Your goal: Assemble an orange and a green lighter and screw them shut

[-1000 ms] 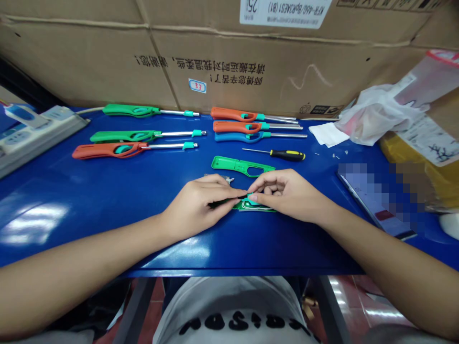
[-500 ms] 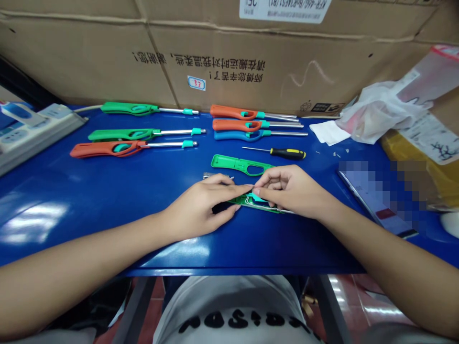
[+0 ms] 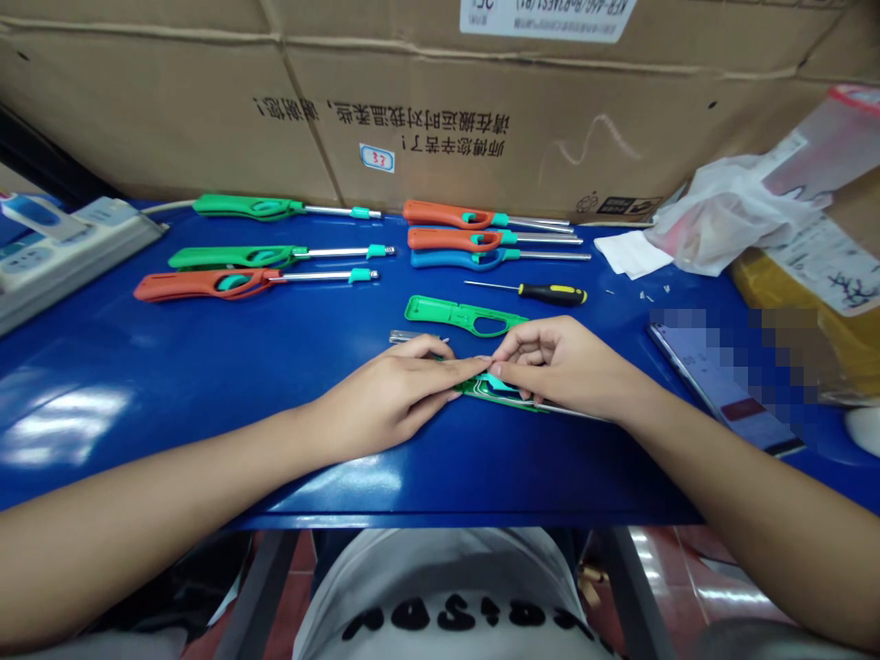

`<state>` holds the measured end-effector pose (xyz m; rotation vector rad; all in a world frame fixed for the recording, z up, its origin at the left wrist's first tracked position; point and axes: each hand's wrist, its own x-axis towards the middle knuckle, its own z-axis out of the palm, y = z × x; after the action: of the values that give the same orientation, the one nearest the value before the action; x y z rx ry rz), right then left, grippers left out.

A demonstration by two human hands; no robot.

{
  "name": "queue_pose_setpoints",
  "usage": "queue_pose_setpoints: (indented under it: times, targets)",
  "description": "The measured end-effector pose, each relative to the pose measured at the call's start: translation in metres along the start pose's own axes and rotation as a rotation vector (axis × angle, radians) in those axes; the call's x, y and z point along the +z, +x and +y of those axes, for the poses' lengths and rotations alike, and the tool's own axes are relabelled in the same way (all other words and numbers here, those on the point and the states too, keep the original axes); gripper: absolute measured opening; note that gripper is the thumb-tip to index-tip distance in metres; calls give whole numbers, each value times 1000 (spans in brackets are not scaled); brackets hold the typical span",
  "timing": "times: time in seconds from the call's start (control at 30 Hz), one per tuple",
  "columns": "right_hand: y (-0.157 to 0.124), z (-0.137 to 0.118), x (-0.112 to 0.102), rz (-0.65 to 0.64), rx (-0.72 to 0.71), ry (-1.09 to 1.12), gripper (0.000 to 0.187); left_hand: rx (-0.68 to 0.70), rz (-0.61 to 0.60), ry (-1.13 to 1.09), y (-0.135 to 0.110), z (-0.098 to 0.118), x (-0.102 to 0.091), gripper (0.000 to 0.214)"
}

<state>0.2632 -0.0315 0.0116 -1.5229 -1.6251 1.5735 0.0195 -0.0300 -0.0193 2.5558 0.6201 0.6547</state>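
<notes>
While gripped at left end, lying open on blue table

Past orange lighter, holding green half-shell by that end between thumb and fingers of left hand, nearer than second half-shell. With right hand, curling fingers over teal trigger; cannot tell whether gripping it. Ending at phone, beyond right forearm.

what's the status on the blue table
Left hand on open green plastic lighter shell. Right hand at its teal plastic piece. Black-and-yellow screwdriver lying beyond, out of the way.
</notes>
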Motion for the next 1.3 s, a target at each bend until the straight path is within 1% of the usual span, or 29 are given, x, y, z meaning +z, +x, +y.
queue_pose_setpoints:
  times: [0.23, 0.4, 0.57, 0.8, 0.9, 1.07, 1.17, 1.3]
  targets:
    - [-1, -3, 0, -10, 32, 6, 13, 7, -14, 33, 2, 1, 0, 44]
    - [-1, -3, -1, -14, 30, 6, 17, 9, -20, 65, 1, 2, 0, 43]
    - [0, 1, -2, -30, 26, 7, 20, -24, -41, 103, 0, 2, 1, 47]
    - [-2, 2, -2, -31, 10, -8, 25, 0, -46, 114, -1, 2, 1, 48]
    - [-3, 2, -2, -18, -2, -25, 24, 10, -53, 112, -1, 2, 0, 49]
    - [-1, 4, -3, -42, -3, -44, 19, 24, -61, 136, 0, 4, -1, 50]
    - [-1, 3, -4, -50, -33, -74, 17, 22, -36, 121, -1, 5, -1, 51]
    - [-2, 1, -5, -57, -66, -126, 18, -20, 33, 35, -3, 6, 0, 60]
